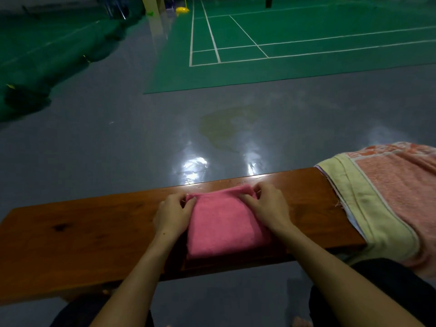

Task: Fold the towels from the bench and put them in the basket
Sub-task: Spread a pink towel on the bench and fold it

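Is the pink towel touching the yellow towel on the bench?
Apart. The head view shows bare bench wood between the folded pink towel and the yellow towel at the right end.

folded towel [224, 223] lies mid-bench [82, 230], towel pile [389, 199] at its right end.

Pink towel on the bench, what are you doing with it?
A person is folding the pink towel on the wooden bench. The left hand and the right hand each pinch its far corners. It already lies as a small rectangle. More towels, a yellow towel and an orange towel, wait at the bench's right end. No basket is visible.
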The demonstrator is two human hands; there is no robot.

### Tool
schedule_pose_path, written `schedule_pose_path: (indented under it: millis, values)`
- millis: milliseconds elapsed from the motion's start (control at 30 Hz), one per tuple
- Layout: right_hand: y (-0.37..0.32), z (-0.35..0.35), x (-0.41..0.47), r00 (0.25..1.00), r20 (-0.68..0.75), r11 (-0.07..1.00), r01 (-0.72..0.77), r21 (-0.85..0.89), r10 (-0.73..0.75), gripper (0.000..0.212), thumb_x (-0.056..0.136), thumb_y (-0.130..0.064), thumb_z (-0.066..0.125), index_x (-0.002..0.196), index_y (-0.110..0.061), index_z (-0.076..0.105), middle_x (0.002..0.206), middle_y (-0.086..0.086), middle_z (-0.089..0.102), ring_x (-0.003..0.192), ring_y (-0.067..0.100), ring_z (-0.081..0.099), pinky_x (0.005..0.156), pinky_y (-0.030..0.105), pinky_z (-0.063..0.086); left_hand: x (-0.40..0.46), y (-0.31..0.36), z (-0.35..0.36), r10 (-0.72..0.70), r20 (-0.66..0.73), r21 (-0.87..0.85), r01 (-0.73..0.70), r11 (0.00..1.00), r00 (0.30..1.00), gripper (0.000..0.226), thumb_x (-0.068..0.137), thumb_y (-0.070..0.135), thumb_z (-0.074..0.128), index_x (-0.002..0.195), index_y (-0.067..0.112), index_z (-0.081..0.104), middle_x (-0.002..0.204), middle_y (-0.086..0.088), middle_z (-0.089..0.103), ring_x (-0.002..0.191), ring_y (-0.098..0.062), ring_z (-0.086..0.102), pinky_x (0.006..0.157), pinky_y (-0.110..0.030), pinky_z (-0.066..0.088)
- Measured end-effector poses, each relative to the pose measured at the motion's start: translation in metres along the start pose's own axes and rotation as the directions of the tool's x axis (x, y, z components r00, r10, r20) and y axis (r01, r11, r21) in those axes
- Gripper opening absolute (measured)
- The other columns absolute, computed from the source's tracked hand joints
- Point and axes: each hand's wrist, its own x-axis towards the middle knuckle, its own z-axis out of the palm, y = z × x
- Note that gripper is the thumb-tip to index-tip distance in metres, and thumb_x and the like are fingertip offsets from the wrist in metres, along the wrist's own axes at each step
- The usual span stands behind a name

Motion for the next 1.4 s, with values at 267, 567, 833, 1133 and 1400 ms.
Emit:
schedule_pose_path:
  millis: [267, 567, 833, 1133, 1400]
  values:
    - [-0.007, -0.004, -0.010, 0.955, -0.209, 0.930, 0.131, -0.343, -0.211, 0.034, 0.098, -0.062, 0.056, 0.102, -0.029, 0.059, 0.095, -0.007, 0.069, 0.087, 0.019, 0.066, 0.072, 0.037, 0.056, -0.021, 0.014, -0.011, 0.179, -0.172, 0.270, -0.128, 0.954, 0.969, 0.021, 0.102, 0.037, 0.059, 0.119, 0.026, 0.063, 0.118, 0.002, 0.068, 0.108, -0.025, 0.066, 0.077, -0.038, 0.052]
    - [-0.001, 0.037, -0.060, 0.799, 0.397, 0.696, 0.594, -0.404, -0.451, 0.076, 0.102, -0.060, 0.021, 0.167, -0.020, 0.017, 0.174, 0.013, 0.012, 0.161, 0.039, 0.006, 0.127, 0.062, 0.008, -0.049, -0.002, 0.042, 0.477, 0.312, 0.432, -0.570, 0.699, 0.821, 0.067, 0.108, 0.047, 0.015, 0.166, 0.014, 0.022, 0.173, -0.012, 0.018, 0.161, -0.030, 0.013, 0.131, -0.048, 0.015]
    - [0.024, 0.008, -0.034, 0.836, 0.466, 0.767, 0.495, -0.408, -0.291, 0.094, 0.097, -0.083, 0.013, 0.167, -0.024, -0.011, 0.172, 0.000, -0.024, 0.159, 0.027, -0.022, 0.128, 0.061, -0.005, -0.043, -0.024, 0.037, 0.432, 0.292, 0.479, -0.521, 0.706, 0.853, 0.087, 0.097, 0.071, -0.011, 0.168, 0.024, 0.006, 0.174, -0.002, -0.004, 0.161, -0.023, -0.008, 0.130, -0.052, 0.005]
    - [0.027, -0.043, -0.043, 0.787, 0.204, 0.739, 0.617, -0.271, -0.583, 0.058, 0.097, -0.054, 0.061, 0.146, -0.024, 0.053, 0.149, 0.001, 0.053, 0.135, 0.019, 0.050, 0.112, 0.046, 0.048, -0.054, -0.023, -0.017, 0.490, 0.298, 0.434, -0.573, 0.695, 0.819, 0.062, 0.096, 0.063, 0.034, 0.138, 0.026, 0.061, 0.150, 0.000, 0.055, 0.137, -0.022, 0.052, 0.108, -0.040, 0.047]
    - [0.023, -0.040, -0.054, 0.733, 0.460, 0.735, 0.641, -0.219, -0.502, 0.066, 0.090, -0.044, 0.074, 0.150, -0.031, 0.048, 0.156, -0.007, 0.045, 0.142, 0.014, 0.042, 0.111, 0.031, 0.044, -0.063, -0.018, -0.018, 0.481, 0.414, 0.434, -0.632, 0.642, 0.773, 0.054, 0.079, 0.062, 0.064, 0.126, 0.037, 0.055, 0.131, 0.012, 0.054, 0.114, -0.014, 0.054, 0.090, -0.035, 0.051]
